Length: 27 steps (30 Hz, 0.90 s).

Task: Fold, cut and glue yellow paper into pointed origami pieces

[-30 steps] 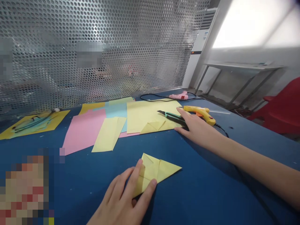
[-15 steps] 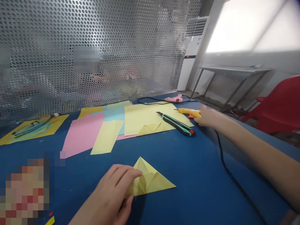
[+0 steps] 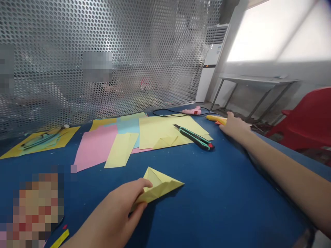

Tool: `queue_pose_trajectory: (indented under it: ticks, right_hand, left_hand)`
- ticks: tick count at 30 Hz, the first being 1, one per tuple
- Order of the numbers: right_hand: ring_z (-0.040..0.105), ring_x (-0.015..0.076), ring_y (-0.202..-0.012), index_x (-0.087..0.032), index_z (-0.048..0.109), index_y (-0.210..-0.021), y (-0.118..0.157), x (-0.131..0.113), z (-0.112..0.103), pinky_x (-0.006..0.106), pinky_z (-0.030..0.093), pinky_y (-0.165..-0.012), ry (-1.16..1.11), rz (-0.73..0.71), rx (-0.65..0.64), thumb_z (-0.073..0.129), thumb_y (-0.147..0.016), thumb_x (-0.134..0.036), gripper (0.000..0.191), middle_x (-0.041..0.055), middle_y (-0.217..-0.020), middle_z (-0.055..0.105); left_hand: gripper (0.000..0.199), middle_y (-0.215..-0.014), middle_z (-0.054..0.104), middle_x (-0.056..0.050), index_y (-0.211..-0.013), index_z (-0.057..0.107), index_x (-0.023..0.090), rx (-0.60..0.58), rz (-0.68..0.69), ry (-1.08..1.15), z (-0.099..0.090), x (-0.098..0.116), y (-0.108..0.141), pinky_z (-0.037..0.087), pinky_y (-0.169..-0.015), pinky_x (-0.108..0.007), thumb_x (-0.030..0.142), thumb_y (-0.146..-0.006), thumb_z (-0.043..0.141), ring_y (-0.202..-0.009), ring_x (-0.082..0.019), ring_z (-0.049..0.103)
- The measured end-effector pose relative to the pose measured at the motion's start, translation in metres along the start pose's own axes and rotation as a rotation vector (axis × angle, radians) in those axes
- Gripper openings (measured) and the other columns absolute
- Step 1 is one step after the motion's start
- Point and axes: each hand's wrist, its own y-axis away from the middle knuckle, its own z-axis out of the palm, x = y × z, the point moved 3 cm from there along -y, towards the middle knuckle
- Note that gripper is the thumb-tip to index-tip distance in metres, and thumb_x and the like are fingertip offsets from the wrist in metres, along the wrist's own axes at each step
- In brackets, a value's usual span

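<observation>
My left hand (image 3: 121, 203) pinches the left end of a folded piece of pale yellow paper (image 3: 161, 187), thumb beneath and fingers above. The paper is a creased triangle, its point to the right, tilted a little off the table. Far out to the right, my right hand (image 3: 235, 125) is closed around the rear of a yellow glue gun (image 3: 216, 119) with an orange trigger, at the table's far right edge. Its nozzle points left. Between the hands, a black and green utility knife (image 3: 195, 138) lies with its blade out, partly on yellow sheets (image 3: 165, 127).
Pink paper (image 3: 98, 148) and a yellow strip (image 3: 121, 150) lie left of the yellow sheets. A pink glue gun (image 3: 192, 111) with a black cord rests at the back. A perforated metal screen (image 3: 155, 62) stands behind the blue table (image 3: 207, 193). A red chair (image 3: 307, 117) is at right.
My right hand and the yellow glue gun have shifted right, away from the yellow sheets. My left hand has tilted the folded paper up and moved it slightly left.
</observation>
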Motion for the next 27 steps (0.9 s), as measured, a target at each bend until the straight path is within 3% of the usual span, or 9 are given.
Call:
queue_pose_trajectory:
  ticks: [2,5,10,12,15,18,22,27]
  right_hand:
    - [0.061,0.0212,-0.105,-0.020,0.059,-0.123,0.004,-0.008,-0.004,0.042,0.054,-0.089,0.089,0.084,0.021,0.057,-0.097,-0.035,0.030,0.0097,-0.127,0.059]
    - [0.061,0.0230,-0.107,-0.018,0.057,-0.125,0.013,-0.030,-0.009,0.045,0.054,-0.089,0.149,0.086,-0.020,0.059,-0.096,-0.036,0.035,0.0098,-0.127,0.059]
    - [0.063,0.0215,-0.102,-0.017,0.059,-0.123,0.042,-0.071,0.005,0.042,0.055,-0.086,0.111,-0.132,-0.382,0.059,-0.096,-0.036,0.032,0.0089,-0.123,0.061]
    - [0.063,0.0214,-0.102,-0.018,0.058,-0.123,0.052,-0.077,0.011,0.042,0.055,-0.086,0.119,-0.205,-0.459,0.059,-0.096,-0.036,0.032,0.0089,-0.123,0.061]
    - [0.063,0.0218,-0.104,-0.017,0.058,-0.123,0.058,-0.074,0.013,0.043,0.055,-0.087,0.174,-0.220,-0.420,0.059,-0.096,-0.035,0.033,0.0095,-0.124,0.060]
    - [0.062,0.0228,-0.105,-0.016,0.057,-0.125,0.058,-0.074,0.007,0.044,0.054,-0.087,0.201,-0.208,-0.295,0.060,-0.095,-0.035,0.035,0.0098,-0.125,0.060]
    - [0.061,0.0232,-0.107,-0.018,0.057,-0.126,0.066,-0.100,0.007,0.045,0.054,-0.089,0.110,-0.302,-0.140,0.059,-0.096,-0.035,0.035,0.0098,-0.127,0.058]
    - [0.061,0.0224,-0.107,-0.018,0.058,-0.124,0.079,-0.142,0.030,0.044,0.054,-0.089,-0.088,-0.469,-0.221,0.059,-0.096,-0.035,0.032,0.0095,-0.127,0.059]
  left_hand:
    - [0.020,-0.080,0.067,0.003,-0.085,0.061,0.027,0.019,-0.010,-0.019,-0.008,-0.001,-0.005,0.046,-0.062,-0.024,0.032,-0.088,0.042,-0.069,-0.016,0.063]
    - [0.024,-0.073,0.063,0.002,-0.076,0.056,0.025,0.058,-0.032,-0.053,-0.019,-0.007,-0.011,0.042,-0.061,-0.027,0.037,-0.088,0.039,-0.066,-0.017,0.059]
    - [0.022,-0.075,0.067,0.001,-0.096,0.050,0.025,0.111,-0.099,-0.096,-0.036,-0.014,-0.017,0.043,-0.059,-0.029,0.038,-0.087,0.035,-0.065,-0.019,0.062]
    - [0.020,-0.075,0.067,0.000,-0.099,0.043,0.025,0.136,-0.119,-0.113,-0.043,-0.011,-0.016,0.043,-0.056,-0.029,0.037,-0.087,0.033,-0.063,-0.020,0.063]
    - [0.013,-0.070,0.065,0.000,-0.086,0.045,0.025,0.132,-0.105,-0.151,-0.048,-0.006,-0.013,0.042,-0.055,-0.030,0.032,-0.084,0.034,-0.059,-0.020,0.060]
    - [0.023,-0.072,0.068,0.000,-0.073,0.057,0.025,0.060,-0.034,-0.147,-0.042,-0.001,-0.010,0.047,-0.061,-0.031,0.025,-0.078,0.035,-0.065,-0.019,0.063]
    - [0.040,-0.094,0.074,0.000,-0.084,0.072,0.026,0.012,0.058,-0.090,-0.035,0.001,-0.011,0.052,-0.082,-0.032,0.020,-0.079,0.034,-0.088,-0.019,0.070]
    - [0.040,-0.102,0.075,0.001,-0.091,0.075,0.025,-0.032,0.046,-0.058,-0.043,0.002,-0.012,0.052,-0.087,-0.031,0.009,-0.082,0.039,-0.094,-0.017,0.070]
